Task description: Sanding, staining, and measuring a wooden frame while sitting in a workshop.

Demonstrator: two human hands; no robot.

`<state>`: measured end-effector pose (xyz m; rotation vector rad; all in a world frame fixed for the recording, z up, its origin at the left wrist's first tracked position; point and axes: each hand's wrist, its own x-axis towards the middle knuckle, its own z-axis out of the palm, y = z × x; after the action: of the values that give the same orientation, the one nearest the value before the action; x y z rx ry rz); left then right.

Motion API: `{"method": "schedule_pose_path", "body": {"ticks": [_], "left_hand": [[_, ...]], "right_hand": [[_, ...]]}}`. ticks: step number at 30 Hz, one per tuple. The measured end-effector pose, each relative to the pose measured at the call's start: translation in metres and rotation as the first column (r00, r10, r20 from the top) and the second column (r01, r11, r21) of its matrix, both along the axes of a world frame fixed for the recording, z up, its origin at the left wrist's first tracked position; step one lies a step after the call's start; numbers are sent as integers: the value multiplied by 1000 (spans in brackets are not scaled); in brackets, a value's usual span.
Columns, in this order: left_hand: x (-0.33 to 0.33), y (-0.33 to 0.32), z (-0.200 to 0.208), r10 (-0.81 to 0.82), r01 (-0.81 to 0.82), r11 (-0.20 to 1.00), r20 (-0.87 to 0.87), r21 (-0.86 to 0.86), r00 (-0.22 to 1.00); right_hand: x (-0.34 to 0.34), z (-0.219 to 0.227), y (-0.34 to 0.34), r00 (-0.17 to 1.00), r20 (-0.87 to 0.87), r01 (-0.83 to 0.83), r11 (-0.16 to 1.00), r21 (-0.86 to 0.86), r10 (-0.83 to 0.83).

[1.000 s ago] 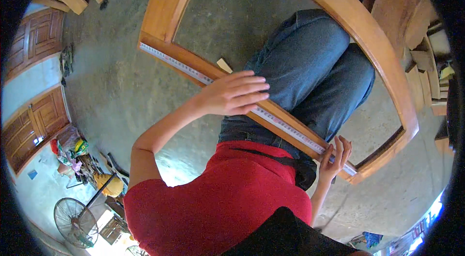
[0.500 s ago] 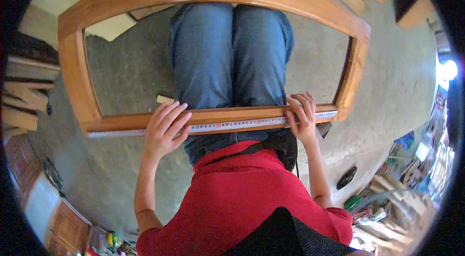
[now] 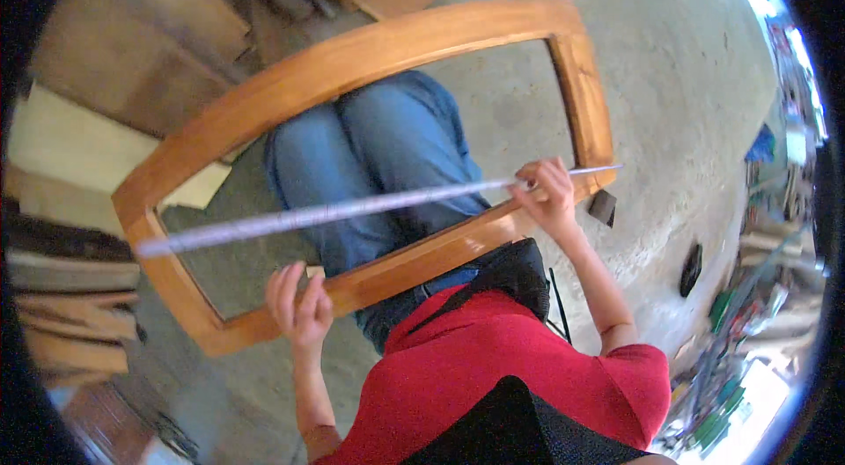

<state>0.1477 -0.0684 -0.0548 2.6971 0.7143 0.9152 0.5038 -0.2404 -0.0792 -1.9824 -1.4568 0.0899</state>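
Note:
A wooden frame (image 3: 273, 108) with a bowed far rail rests across my lap, tilted with its right side farther away. In my right hand (image 3: 550, 196), fingers and thumb are closed on a white measuring tape (image 3: 370, 208). The tape stretches left over the frame's opening, lifted off the near rail, and is blurred by motion. Its short right end sticks out past my hand. My left hand (image 3: 301, 302) is open at the left part of the near rail, fingers raised and holding nothing. Whether it touches the rail I cannot tell.
Wooden boards (image 3: 75, 315) are stacked at the left, with larger panels (image 3: 132, 33) at the far left. A small dark block (image 3: 602, 208) lies beside the frame's right corner. Cluttered scraps (image 3: 731, 377) line the right side of the concrete floor (image 3: 678, 95).
My right hand has lifted the measuring tape off the near rail. My left hand has come away from the tape. The frame now appears turned, its right side farther up in view.

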Motion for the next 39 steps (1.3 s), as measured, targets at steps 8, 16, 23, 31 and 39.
{"method": "schedule_pose_path", "body": {"ticks": [8,16,23,31,39], "left_hand": [[16,24,1,58,-63,994,-56,-91,997],[47,-18,-24,-316,251,934,-259,-254,913],[52,-21,-16,-352,258,916,-307,-306,884],[45,-17,-23,-321,208,920,-332,-333,887],[-15,59,-5,545,-436,822,-282,367,790]], "right_hand": [[140,27,-80,503,72,810,499,308,-861],[139,-152,-227,79,75,997,79,-4,-994],[70,-261,-241,189,-392,830,360,-426,-900],[112,-296,-293,229,-53,689,200,-696,-972],[126,-226,-219,313,-814,643,739,-198,-490]]}}
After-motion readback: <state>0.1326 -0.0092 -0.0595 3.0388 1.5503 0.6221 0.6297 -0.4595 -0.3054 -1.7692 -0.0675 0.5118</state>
